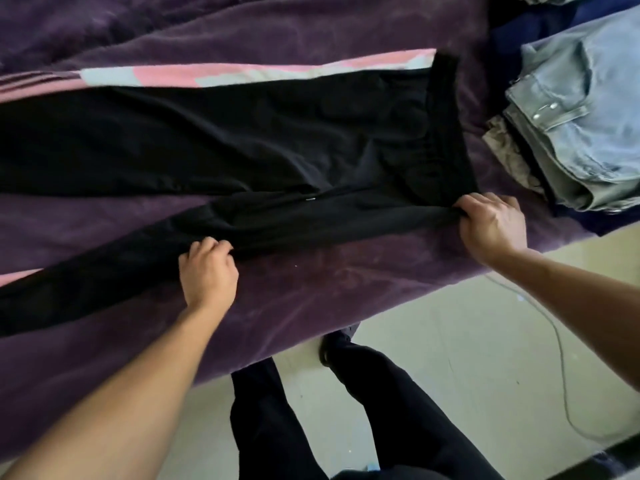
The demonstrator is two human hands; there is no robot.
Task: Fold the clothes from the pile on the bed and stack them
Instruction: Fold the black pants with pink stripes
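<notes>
Black trousers (214, 140) lie spread lengthwise across the purple bed cover (311, 292), waistband to the right and legs running off to the left. My right hand (491, 226) grips the near corner of the waistband. My left hand (207, 271) grips the near edge of the closer leg, which lies slanting toward the lower left. The fabric between my two hands is pulled taut. At the right, light blue jeans (581, 133) top a stack of folded clothes.
A pink and pale blue patterned band (166, 76) runs along the cover behind the trousers. Dark blue cloth (540, 26) lies at the far right. The bed edge is just in front of my legs (363, 410); a thin cable (561, 358) trails on the floor.
</notes>
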